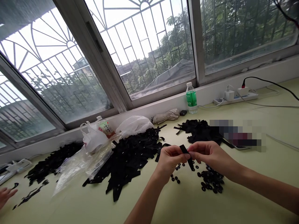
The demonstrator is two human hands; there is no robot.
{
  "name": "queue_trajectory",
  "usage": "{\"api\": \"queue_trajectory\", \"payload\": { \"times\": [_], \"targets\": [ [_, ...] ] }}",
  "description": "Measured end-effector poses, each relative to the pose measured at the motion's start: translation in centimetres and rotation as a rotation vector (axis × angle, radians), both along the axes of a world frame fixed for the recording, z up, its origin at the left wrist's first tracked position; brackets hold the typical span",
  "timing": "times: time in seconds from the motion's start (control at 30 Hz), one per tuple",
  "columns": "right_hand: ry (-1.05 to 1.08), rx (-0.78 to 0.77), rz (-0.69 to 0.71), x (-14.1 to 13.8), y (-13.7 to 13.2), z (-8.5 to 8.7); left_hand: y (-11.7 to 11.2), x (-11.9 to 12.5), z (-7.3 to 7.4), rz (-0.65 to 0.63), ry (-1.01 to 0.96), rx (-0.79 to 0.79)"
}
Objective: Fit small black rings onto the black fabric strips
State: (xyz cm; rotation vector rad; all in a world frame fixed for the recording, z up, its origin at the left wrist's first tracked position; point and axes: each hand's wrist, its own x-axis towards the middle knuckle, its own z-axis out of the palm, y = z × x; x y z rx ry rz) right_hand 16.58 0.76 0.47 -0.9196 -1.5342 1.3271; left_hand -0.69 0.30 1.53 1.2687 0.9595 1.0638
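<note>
My left hand (171,160) pinches a short black fabric strip (184,149) between thumb and fingers. My right hand (207,155) meets it at the strip's right edge, thumb and fingertips pressed together; whatever they pinch there is too small to make out. Below both hands lie small black round discs with center holes (212,180), most heaped under the right wrist and several scattered under the strip. A large pile of black strips (135,152), some with shiny dots, spreads to the left of my hands. Behind my right hand is another heap of black strips (202,129).
A green-labelled bottle (192,99) stands by the window sill. A power strip (235,98) with cables sits back right. White plastic bags (93,138) and a drink bottle (105,127) lie left of center. Another person's hand (6,196) shows at far left, near more black strips (53,163).
</note>
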Motion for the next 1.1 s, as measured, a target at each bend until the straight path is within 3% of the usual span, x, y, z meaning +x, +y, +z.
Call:
{"api": "queue_trajectory", "payload": {
  "times": [0.77,1.1],
  "targets": [
    [0.002,-0.074,-0.044,-0.31,-0.86,0.93,0.11,-0.15,-0.06,0.031,-0.014,-0.002],
    [0.024,-0.055,-0.02,-0.04,-0.59,0.13,-0.04,-0.26,0.37,0.014,0.027,-0.005]
  ]
}}
